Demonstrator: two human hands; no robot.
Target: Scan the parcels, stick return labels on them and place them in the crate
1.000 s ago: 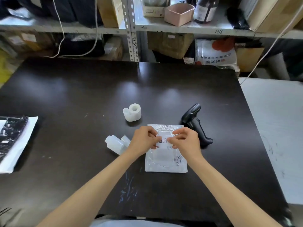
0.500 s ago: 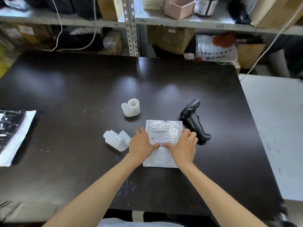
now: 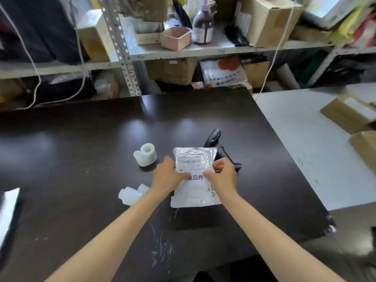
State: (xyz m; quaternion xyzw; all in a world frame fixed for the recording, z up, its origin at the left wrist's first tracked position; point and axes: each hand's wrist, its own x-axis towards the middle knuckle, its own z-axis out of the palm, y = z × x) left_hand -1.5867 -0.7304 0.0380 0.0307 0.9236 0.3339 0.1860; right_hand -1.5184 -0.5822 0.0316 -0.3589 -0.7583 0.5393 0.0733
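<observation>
One parcel (image 3: pixel 195 193); left hand (image 3: pixel 167 178), right hand (image 3: pixel 223 177); one scanner (image 3: pixel 213 137)

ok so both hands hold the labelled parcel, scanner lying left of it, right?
No: the head view shows the scanner lying right of the parcel, partly behind it. The left hand and right hand do hold it.

Stockroom packing station: metal shelving (image 3: pixel 124 58) with cardboard boxes (image 3: pixel 270 19), barcode scanner (image 3: pixel 213 139) on the table (image 3: pixel 81 159).
</observation>
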